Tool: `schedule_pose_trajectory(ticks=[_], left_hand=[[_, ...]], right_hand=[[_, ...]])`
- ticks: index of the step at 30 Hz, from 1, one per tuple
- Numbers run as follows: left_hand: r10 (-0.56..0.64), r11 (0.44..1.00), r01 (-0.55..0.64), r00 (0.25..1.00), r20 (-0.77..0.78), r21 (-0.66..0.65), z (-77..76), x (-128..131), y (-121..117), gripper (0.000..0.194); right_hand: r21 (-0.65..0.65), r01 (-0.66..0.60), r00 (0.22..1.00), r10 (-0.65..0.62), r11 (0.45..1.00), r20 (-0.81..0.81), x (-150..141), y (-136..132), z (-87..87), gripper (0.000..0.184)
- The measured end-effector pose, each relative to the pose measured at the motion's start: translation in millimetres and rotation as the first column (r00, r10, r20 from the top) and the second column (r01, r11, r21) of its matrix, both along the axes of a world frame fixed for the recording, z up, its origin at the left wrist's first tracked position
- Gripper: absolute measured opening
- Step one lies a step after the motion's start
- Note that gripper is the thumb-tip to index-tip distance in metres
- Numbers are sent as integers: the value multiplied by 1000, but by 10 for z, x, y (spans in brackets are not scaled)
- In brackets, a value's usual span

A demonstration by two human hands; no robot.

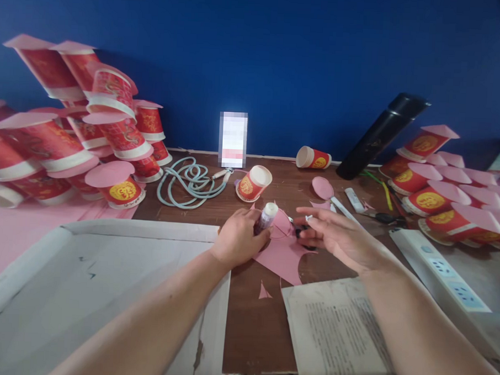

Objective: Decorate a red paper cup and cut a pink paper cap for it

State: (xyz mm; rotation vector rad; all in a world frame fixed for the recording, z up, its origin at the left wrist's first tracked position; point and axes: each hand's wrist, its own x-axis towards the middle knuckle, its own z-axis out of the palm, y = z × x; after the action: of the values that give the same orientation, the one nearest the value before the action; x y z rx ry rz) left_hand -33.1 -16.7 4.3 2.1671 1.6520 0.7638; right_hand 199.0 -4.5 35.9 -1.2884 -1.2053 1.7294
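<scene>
My left hand (240, 239) is closed around a glue stick (269, 211), held upright with its pale end showing at the top. Pink paper scraps (282, 258) lie under and beside that hand, and a red paper cup (254, 183) with a white base stands just beyond it. To the right, my right hand (339, 238) hovers with its fingers apart. A small white bit (309, 218) shows at its fingers; what it is I cannot make out. Partly hidden behind those fingers is a dark object (308, 238) on the paper.
Red cups with pink paper discs are stacked at left (111, 134) and right (435, 198). A coiled cable (188, 182), a lit phone (233, 140), a black flask (382, 138), a power strip (441, 270), a printed sheet (330, 329) and a white box lid (148, 230) surround my hands.
</scene>
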Motion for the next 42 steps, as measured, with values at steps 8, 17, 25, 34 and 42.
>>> schedule_pose_trajectory(ticks=[8, 17, 25, 34, 42], left_hand=[[252, 943, -252, 967, 27, 217, -20, -95, 55, 17], [359, 933, -354, 923, -138, 63, 25, -231, 98, 27], [432, 848, -424, 901, 50, 317, 68, -143, 42, 73], [-184, 912, 266, 946, -268, 312, 121, 81, -226, 26], [-265, 950, 313, 831, -488, 16, 39, 168, -128, 21]], right_hand=[[57, 31, 989, -22, 998, -148, -9, -6, 44, 37], [169, 38, 993, -19, 985, -116, -48, -23, -53, 31], [147, 35, 996, -22, 989, -89, -89, -35, -76, 33], [118, 1, 989, 16, 993, -145, -109, -37, -63, 30], [86, -32, 981, 48, 996, -186, -34, -35, -13, 29]])
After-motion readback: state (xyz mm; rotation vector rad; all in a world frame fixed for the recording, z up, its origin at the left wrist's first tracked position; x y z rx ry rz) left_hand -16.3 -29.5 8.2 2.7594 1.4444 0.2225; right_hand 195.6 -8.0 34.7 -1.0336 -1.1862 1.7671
